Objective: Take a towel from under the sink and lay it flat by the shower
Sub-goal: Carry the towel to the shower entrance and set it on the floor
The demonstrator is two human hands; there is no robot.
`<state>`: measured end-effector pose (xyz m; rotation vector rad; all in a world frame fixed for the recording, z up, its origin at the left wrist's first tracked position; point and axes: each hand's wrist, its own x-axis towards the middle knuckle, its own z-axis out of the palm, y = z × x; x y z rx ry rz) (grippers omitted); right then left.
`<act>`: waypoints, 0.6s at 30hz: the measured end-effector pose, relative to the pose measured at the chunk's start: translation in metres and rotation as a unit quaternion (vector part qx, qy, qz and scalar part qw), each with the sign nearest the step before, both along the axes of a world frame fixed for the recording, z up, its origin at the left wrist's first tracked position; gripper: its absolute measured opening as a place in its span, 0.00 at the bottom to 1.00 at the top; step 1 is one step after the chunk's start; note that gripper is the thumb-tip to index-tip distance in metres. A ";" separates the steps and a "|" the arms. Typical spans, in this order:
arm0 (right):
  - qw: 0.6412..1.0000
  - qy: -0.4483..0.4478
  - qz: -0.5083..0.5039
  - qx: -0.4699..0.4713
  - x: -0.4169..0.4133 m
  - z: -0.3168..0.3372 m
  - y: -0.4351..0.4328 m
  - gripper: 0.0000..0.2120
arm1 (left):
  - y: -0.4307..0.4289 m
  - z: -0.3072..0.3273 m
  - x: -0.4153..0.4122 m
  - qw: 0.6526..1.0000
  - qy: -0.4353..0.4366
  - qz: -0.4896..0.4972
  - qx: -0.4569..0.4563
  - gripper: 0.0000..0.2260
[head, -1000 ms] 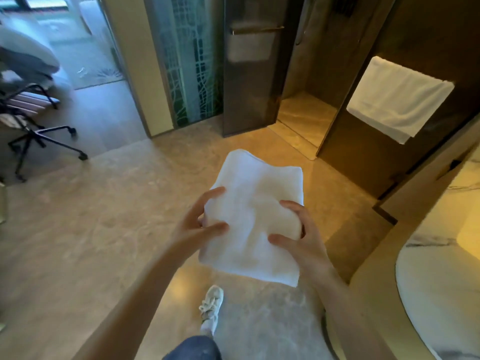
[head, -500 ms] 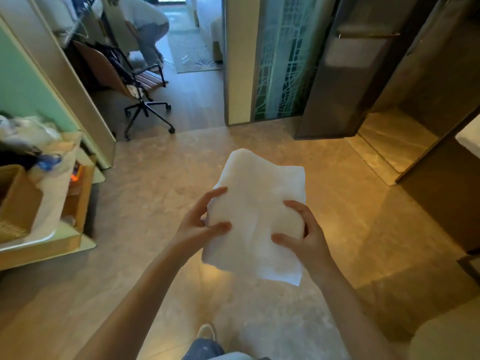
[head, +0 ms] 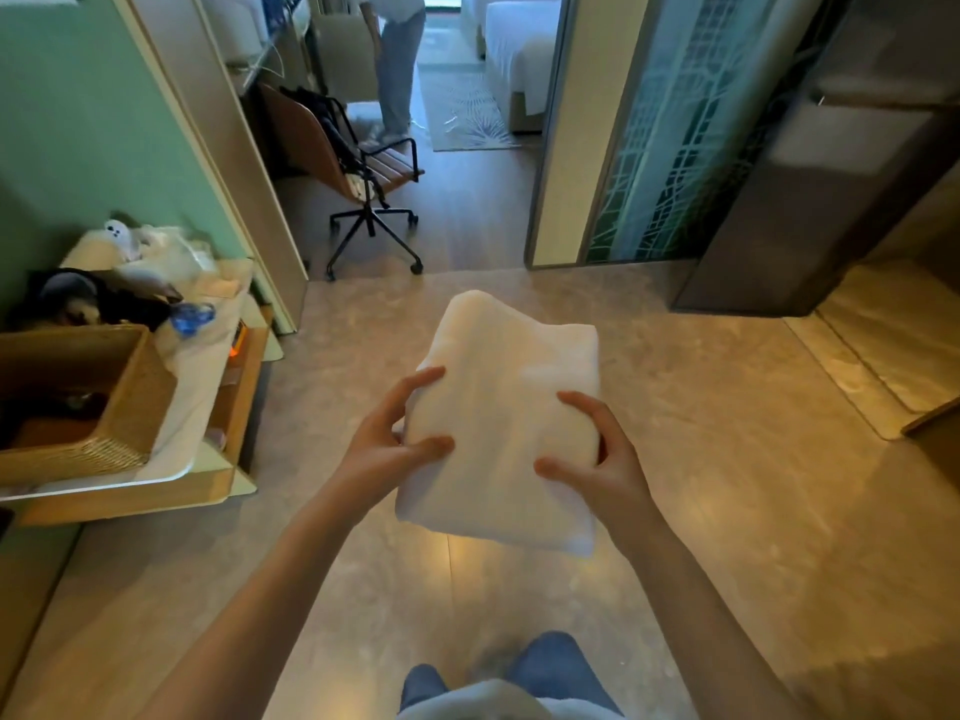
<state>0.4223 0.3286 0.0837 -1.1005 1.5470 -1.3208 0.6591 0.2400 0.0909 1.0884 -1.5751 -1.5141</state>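
Gripping one folded white towel [head: 501, 423] — two hands, left [head: 387, 449] and right [head: 605, 465], clamp its sides.

Hiding most fingers [head: 397, 436] of both hands behind the folded towel [head: 501, 423]. Cutting off the wicker basket [head: 78, 402] at left edge. Cropping the background person [head: 397, 59] above the waist.

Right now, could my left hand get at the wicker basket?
Probably not: the left hand is gripping the folded towel, and the basket sits well off to the left on the shelf.
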 end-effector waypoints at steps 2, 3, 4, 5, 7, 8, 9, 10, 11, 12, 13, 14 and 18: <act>1.000 0.003 0.003 0.002 -0.002 0.001 -0.023 0.33 | -0.024 -0.001 -0.001 1.000 -0.002 0.000 0.003 0.29; 1.000 0.004 0.003 0.003 -0.006 0.001 -0.035 0.33 | -0.036 -0.002 -0.005 1.000 -0.005 0.001 0.005 0.29; 1.000 0.007 0.003 0.003 -0.011 0.001 -0.048 0.33 | -0.050 -0.003 -0.009 1.000 -0.007 0.001 0.006 0.29; 1.000 0.013 0.005 0.003 -0.017 0.000 -0.061 0.33 | -0.064 -0.005 -0.015 1.000 -0.009 0.001 0.006 0.29; 1.000 0.024 0.008 0.002 -0.030 -0.004 -0.090 0.33 | -0.095 -0.009 -0.029 1.000 -0.018 -0.005 0.003 0.29; 1.000 0.023 0.005 0.004 -0.039 -0.007 -0.105 0.33 | -0.112 -0.011 -0.037 1.000 -0.022 -0.009 0.003 0.29; 1.000 0.017 -0.001 0.004 -0.047 -0.009 -0.123 0.33 | -0.130 -0.013 -0.046 1.000 -0.026 -0.014 0.004 0.29; 1.000 0.011 -0.004 0.002 -0.057 -0.012 -0.140 0.33 | -0.150 -0.013 -0.056 0.999 -0.026 -0.020 0.006 0.28; 1.000 0.007 -0.006 0.000 -0.067 -0.014 -0.158 0.33 | -0.169 -0.013 -0.067 0.999 -0.026 -0.026 0.006 0.28; 1.000 0.003 -0.006 -0.003 -0.079 -0.016 -0.179 0.33 | -0.191 -0.014 -0.080 0.999 -0.029 -0.031 0.004 0.28; 1.000 0.005 -0.003 -0.006 -0.088 -0.016 -0.196 0.33 | -0.208 -0.013 -0.090 0.999 -0.034 -0.033 -0.001 0.28; 1.000 0.009 0.000 -0.005 -0.096 -0.015 -0.211 0.33 | -0.223 -0.011 -0.099 0.999 -0.039 -0.034 -0.002 0.28; 1.000 -0.006 -0.016 0.001 -0.143 -0.012 -0.286 0.33 | -0.304 -0.002 -0.146 0.998 -0.050 -0.043 0.003 0.29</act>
